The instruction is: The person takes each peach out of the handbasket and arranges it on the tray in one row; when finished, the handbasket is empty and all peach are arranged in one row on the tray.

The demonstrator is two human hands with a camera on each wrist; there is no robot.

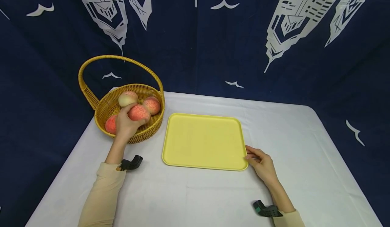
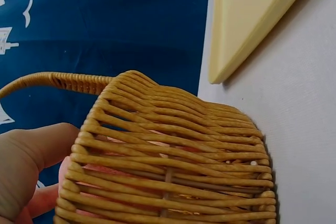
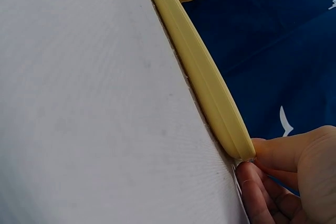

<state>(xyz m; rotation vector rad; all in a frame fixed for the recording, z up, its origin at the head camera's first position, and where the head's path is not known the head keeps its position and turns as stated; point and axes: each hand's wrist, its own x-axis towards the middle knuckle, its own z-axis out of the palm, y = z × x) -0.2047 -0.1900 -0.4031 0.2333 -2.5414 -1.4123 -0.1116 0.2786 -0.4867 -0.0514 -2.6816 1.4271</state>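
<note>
I have the left hand (image 1: 125,123) extended into the wicker basket (image 1: 150,132), left of the yellow tray (image 1: 204,142), thumb and fingers curved round one peach (image 1: 139,112) beside other peaches (image 1: 127,98); at the tray's right edge, I have the right hand (image 1: 263,166) angled inward, fingers bent, thumb and fingertips pinching the tray

Looks like a staged recording corner; cannot tell whether in a lab or a home. Shows as much by a bench (image 1: 307,142) spread with plain white cloth (image 1: 189,200), a dark blue fabric backdrop (image 1: 195,61) printed with upside-down white towers (image 1: 106,10), and wrist-worn black devices (image 1: 132,163).
</note>
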